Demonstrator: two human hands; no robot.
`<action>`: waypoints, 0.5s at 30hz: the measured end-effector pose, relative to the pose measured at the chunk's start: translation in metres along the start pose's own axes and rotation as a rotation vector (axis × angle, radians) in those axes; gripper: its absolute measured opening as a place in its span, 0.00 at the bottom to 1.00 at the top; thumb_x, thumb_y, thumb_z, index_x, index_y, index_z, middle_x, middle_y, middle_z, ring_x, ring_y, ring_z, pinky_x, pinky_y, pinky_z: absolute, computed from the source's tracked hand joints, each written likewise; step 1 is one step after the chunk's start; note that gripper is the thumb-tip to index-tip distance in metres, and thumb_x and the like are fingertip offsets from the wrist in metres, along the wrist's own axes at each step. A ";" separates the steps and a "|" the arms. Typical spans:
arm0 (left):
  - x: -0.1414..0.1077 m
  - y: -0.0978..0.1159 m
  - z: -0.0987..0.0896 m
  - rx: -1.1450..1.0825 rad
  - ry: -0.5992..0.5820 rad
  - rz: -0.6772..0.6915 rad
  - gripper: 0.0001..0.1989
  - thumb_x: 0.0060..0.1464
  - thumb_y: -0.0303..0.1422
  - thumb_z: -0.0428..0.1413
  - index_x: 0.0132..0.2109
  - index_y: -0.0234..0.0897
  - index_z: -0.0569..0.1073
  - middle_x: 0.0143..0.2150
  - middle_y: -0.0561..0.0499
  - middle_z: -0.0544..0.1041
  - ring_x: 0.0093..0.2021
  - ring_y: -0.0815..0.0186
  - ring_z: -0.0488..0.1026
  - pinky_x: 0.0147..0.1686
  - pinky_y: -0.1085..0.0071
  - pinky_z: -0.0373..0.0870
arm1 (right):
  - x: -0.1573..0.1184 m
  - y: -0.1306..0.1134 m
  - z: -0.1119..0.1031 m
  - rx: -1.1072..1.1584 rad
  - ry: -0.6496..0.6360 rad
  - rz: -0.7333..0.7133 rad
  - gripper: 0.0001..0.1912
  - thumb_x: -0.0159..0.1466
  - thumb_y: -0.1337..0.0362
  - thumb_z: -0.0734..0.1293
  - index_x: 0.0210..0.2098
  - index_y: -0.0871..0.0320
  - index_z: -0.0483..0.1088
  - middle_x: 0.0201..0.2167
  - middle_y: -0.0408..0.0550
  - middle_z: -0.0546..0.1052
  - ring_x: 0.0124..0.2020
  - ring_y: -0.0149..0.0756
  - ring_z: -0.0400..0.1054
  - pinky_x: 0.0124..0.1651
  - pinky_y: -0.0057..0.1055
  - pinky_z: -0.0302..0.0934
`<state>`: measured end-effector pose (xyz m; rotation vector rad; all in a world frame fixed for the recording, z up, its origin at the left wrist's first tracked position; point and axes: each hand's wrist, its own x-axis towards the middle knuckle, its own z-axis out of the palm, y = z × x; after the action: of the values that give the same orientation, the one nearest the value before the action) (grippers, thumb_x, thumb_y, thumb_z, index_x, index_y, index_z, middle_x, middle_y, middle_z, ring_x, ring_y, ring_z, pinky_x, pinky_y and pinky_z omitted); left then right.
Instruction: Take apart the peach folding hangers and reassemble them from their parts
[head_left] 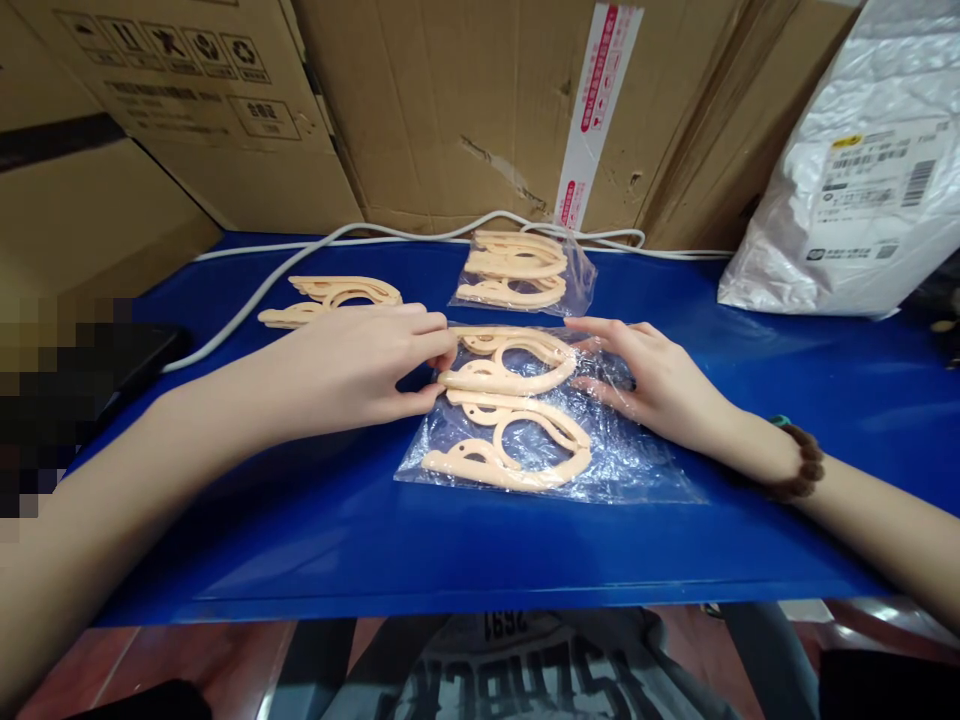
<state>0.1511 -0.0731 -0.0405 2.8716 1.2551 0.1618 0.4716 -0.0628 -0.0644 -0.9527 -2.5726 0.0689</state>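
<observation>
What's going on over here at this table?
A person has both hands at a clear bag of tan hangers on a blue table. The left hand pinches a hanger's end at the bag's left side; the right hand is at the other side, fingers spread. Behind lies a second bag, and a loose hanger lies beyond the left hand.

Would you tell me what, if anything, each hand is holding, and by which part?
The left hand pinches the left end of the far hanger in the front bag. The right hand touches the bag's right part; whether it grips cannot be told.
</observation>
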 end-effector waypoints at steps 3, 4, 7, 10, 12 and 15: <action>-0.004 -0.005 -0.001 -0.047 -0.028 -0.034 0.09 0.57 0.42 0.53 0.41 0.45 0.72 0.37 0.49 0.75 0.35 0.58 0.72 0.30 0.65 0.60 | -0.001 0.000 0.000 -0.016 -0.008 -0.012 0.25 0.70 0.61 0.63 0.65 0.58 0.58 0.50 0.54 0.79 0.50 0.47 0.73 0.52 0.43 0.63; -0.005 -0.007 -0.001 -0.063 -0.046 -0.053 0.10 0.56 0.43 0.55 0.41 0.45 0.72 0.37 0.49 0.75 0.33 0.58 0.71 0.30 0.65 0.60 | -0.001 0.000 0.000 -0.019 -0.009 -0.017 0.26 0.70 0.62 0.63 0.65 0.58 0.58 0.51 0.54 0.79 0.51 0.47 0.73 0.52 0.44 0.63; -0.010 -0.012 -0.002 -0.102 -0.092 -0.122 0.14 0.54 0.49 0.57 0.40 0.46 0.72 0.35 0.50 0.76 0.29 0.60 0.70 0.28 0.65 0.60 | -0.002 0.000 0.000 -0.026 -0.015 -0.024 0.26 0.70 0.63 0.62 0.66 0.57 0.57 0.53 0.54 0.78 0.52 0.48 0.73 0.53 0.45 0.63; -0.012 -0.013 -0.002 -0.152 -0.144 -0.156 0.17 0.55 0.53 0.56 0.34 0.46 0.71 0.31 0.50 0.76 0.26 0.61 0.69 0.25 0.65 0.59 | -0.002 -0.001 -0.002 -0.032 -0.036 -0.027 0.26 0.71 0.63 0.61 0.67 0.57 0.56 0.54 0.55 0.78 0.51 0.49 0.73 0.51 0.45 0.65; -0.013 -0.013 -0.001 -0.174 -0.193 -0.143 0.20 0.54 0.56 0.56 0.31 0.45 0.70 0.29 0.51 0.76 0.25 0.62 0.68 0.24 0.66 0.59 | -0.003 -0.002 -0.004 -0.044 -0.062 -0.033 0.28 0.72 0.60 0.60 0.68 0.58 0.53 0.56 0.55 0.77 0.53 0.50 0.72 0.53 0.46 0.65; -0.013 -0.014 0.000 -0.191 -0.246 -0.124 0.22 0.53 0.58 0.57 0.31 0.45 0.69 0.29 0.51 0.76 0.26 0.63 0.68 0.24 0.67 0.60 | -0.004 -0.001 -0.009 -0.051 -0.111 -0.048 0.35 0.72 0.51 0.60 0.72 0.58 0.47 0.61 0.56 0.73 0.58 0.52 0.69 0.56 0.49 0.64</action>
<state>0.1316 -0.0733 -0.0423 2.5516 1.2876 -0.0673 0.4774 -0.0670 -0.0572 -0.9291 -2.7098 0.0437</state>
